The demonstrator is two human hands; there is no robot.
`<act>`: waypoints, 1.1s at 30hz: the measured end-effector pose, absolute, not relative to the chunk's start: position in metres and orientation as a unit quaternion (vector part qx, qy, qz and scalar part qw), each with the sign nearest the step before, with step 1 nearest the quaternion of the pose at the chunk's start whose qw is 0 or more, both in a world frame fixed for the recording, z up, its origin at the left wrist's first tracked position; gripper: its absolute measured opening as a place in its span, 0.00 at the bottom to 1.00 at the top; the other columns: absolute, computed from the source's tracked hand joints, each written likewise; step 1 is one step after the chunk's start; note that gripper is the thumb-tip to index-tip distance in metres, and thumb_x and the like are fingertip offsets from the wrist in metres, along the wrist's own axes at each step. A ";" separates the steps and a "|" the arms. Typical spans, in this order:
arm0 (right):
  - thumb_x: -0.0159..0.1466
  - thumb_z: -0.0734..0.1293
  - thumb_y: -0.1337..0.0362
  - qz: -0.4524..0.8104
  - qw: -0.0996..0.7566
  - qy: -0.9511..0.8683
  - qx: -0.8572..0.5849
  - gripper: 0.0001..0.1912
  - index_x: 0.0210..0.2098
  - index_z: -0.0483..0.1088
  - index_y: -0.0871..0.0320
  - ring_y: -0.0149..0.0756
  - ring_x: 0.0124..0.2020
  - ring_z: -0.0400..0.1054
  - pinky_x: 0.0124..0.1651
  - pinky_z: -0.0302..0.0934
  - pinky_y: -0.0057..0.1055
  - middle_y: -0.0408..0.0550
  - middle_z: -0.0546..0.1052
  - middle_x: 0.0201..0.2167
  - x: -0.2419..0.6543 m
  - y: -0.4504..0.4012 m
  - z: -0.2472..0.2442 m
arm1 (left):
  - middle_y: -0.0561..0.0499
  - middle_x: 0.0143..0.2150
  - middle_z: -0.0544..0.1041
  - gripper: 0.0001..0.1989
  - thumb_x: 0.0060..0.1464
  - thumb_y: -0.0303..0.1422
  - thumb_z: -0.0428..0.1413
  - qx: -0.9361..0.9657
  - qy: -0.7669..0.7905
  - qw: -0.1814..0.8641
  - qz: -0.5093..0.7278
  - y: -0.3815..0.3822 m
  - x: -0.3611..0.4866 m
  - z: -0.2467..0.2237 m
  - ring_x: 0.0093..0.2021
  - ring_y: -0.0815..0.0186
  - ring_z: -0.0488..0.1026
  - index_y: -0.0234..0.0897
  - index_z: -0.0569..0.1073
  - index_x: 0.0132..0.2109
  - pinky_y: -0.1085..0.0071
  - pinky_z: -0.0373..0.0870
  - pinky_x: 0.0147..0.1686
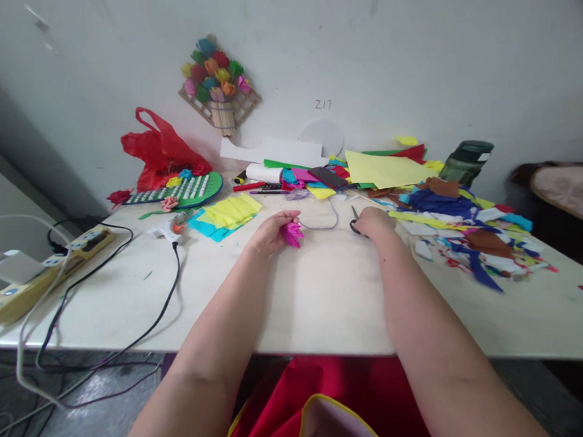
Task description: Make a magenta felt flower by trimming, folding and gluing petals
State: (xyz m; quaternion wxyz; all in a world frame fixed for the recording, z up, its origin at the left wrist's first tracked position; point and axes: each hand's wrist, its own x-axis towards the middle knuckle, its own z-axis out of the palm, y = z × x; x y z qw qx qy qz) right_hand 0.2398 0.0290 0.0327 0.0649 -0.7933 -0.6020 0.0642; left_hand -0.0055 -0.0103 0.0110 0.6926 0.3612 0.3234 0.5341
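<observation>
Over the pale table [325,301], hands [272,232] grasp ruffled magenta paper [293,234], left, and scissors [354,213], right.

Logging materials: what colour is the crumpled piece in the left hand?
Bright magenta-pink, best seen in the head view.

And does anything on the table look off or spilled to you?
Two things: paper scraps lie strewn in a messy heap on the right, and on the left cables cross and droop over the near edge of the table, where they could snag. I see no spill or damage.
</observation>
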 end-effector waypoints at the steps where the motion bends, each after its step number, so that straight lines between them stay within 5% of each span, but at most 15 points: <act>1: 0.54 0.68 0.64 0.069 0.074 -0.603 -0.791 0.18 0.45 0.74 0.59 0.46 0.48 0.71 0.46 0.65 0.37 0.58 0.77 0.41 0.240 0.029 0.033 | 0.49 0.27 0.72 0.07 0.51 0.19 0.52 0.357 0.322 0.694 0.536 -0.010 -0.006 0.011 0.25 0.73 0.69 0.29 0.73 0.36 0.77 0.65 0.27; 6: 0.53 0.69 0.69 0.119 0.130 -0.583 -0.793 0.18 0.44 0.73 0.59 0.44 0.45 0.72 0.44 0.65 0.36 0.51 0.78 0.27 0.242 0.031 0.039 | 0.47 0.28 0.74 0.06 0.50 0.22 0.54 0.349 0.317 0.693 0.546 -0.008 -0.006 0.011 0.27 0.70 0.72 0.27 0.75 0.35 0.74 0.67 0.30; 9: 0.53 0.70 0.70 0.205 0.207 -0.552 -0.781 0.17 0.44 0.73 0.60 0.40 0.34 0.74 0.37 0.65 0.32 0.47 0.75 0.21 0.242 0.030 0.041 | 0.46 0.32 0.78 0.09 0.46 0.21 0.55 0.381 0.317 0.681 0.539 -0.007 -0.008 0.009 0.30 0.69 0.74 0.29 0.76 0.37 0.73 0.69 0.34; 13: 0.53 0.73 0.67 0.328 0.368 -0.511 -0.705 0.17 0.42 0.72 0.63 0.28 0.19 0.65 0.22 0.59 0.25 0.45 0.73 0.20 0.238 0.023 0.042 | 0.45 0.42 0.80 0.17 0.41 0.19 0.59 0.437 0.312 0.661 0.524 -0.007 -0.011 0.006 0.36 0.67 0.75 0.32 0.78 0.41 0.72 0.70 0.39; 17: 0.55 0.72 0.65 0.381 0.448 -0.512 -0.626 0.12 0.38 0.72 0.62 0.22 0.16 0.60 0.15 0.47 0.20 0.44 0.73 0.23 0.236 0.015 0.045 | 0.44 0.52 0.77 0.21 0.38 0.19 0.61 0.486 0.298 0.634 0.522 -0.007 -0.016 0.003 0.43 0.64 0.74 0.36 0.79 0.43 0.69 0.69 0.44; 22: 0.57 0.69 0.67 0.490 0.417 -0.573 -0.508 0.05 0.33 0.72 0.62 0.21 0.18 0.61 0.14 0.44 0.19 0.43 0.72 0.23 0.242 0.016 0.040 | 0.45 0.57 0.73 0.24 0.36 0.21 0.63 0.506 0.304 0.633 0.501 -0.007 -0.017 0.002 0.52 0.59 0.70 0.38 0.79 0.46 0.65 0.68 0.50; 27: 0.52 0.71 0.69 0.565 0.342 -0.616 -0.430 0.13 0.38 0.72 0.63 0.26 0.22 0.67 0.17 0.56 0.21 0.48 0.76 0.27 0.248 0.015 0.032 | 0.46 0.61 0.69 0.25 0.37 0.23 0.64 0.517 0.293 0.628 0.502 -0.005 -0.017 0.000 0.61 0.54 0.63 0.41 0.79 0.47 0.63 0.65 0.53; 33: 0.56 0.69 0.66 0.588 0.260 -0.644 -0.414 0.13 0.40 0.71 0.63 0.24 0.16 0.61 0.14 0.50 0.20 0.43 0.71 0.20 0.248 0.015 0.030 | 0.47 0.63 0.67 0.28 0.35 0.21 0.65 0.528 0.279 0.625 0.503 -0.004 -0.018 0.001 0.64 0.52 0.58 0.42 0.78 0.48 0.61 0.63 0.55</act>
